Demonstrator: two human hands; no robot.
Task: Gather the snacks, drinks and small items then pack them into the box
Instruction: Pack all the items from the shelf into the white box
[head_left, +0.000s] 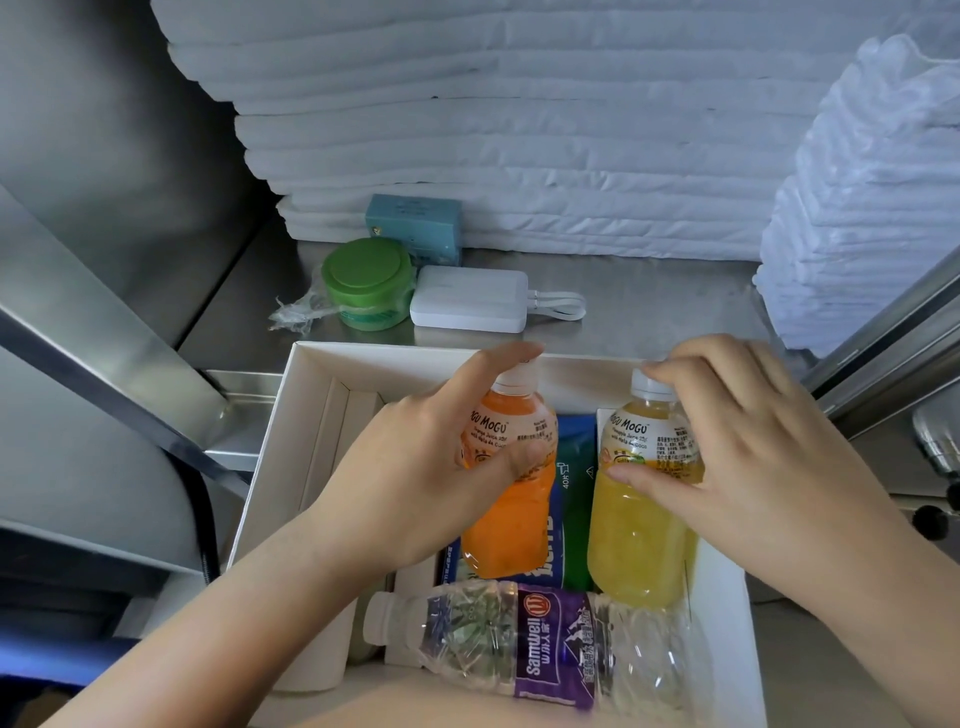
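Stainless-steel counter (649, 312), backed by a stack of white folded pads (519, 130). Beyond the left hand's (415, 467) fingertips, outside the box: green-lidded tub (366, 283), white power bank (467, 306) touching it, teal carton (415, 223) behind both. Nothing lies between these and the hands except the far wall of the white box (311, 374).

Box contents: orange juice bottle (511, 519), gripped by the left hand with the thumb across the label and the fingers curled over the cap. Yellow juice bottle (639, 535), gripped by the right hand (769, 447) in the same way. Blue-green packet (571, 499) lies flat between the two hands, under the bottles. Clear water bottle (545, 644) lies below both wrists.

Orientation: the juice bottles are side by side, with their long axes running near-to-far and their caps toward the far wall. The water bottle lies crosswise to them, with its cap on the left hand's side.
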